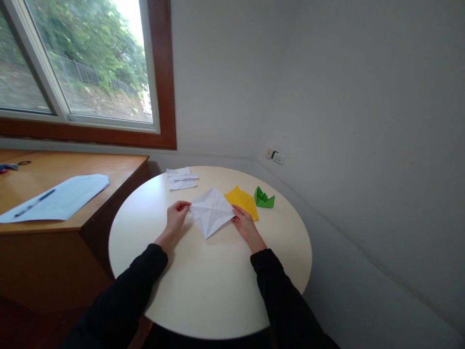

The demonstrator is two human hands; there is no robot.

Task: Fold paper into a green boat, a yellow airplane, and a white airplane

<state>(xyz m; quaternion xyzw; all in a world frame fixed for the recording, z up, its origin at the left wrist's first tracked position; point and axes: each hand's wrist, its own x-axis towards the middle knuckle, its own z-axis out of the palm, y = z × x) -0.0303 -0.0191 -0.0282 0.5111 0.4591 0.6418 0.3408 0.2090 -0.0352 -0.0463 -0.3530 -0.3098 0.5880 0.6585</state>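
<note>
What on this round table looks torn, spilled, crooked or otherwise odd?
Nothing stands out. The white paper is creased but whole, held at opposite corners by the left hand and right hand. The yellow paper, green folded shape and white scraps lie tidily on the table.

yellow paper: near edge hidden behind white sheet
green fold: shape too small to tell
desk: cut off at left edge
</note>
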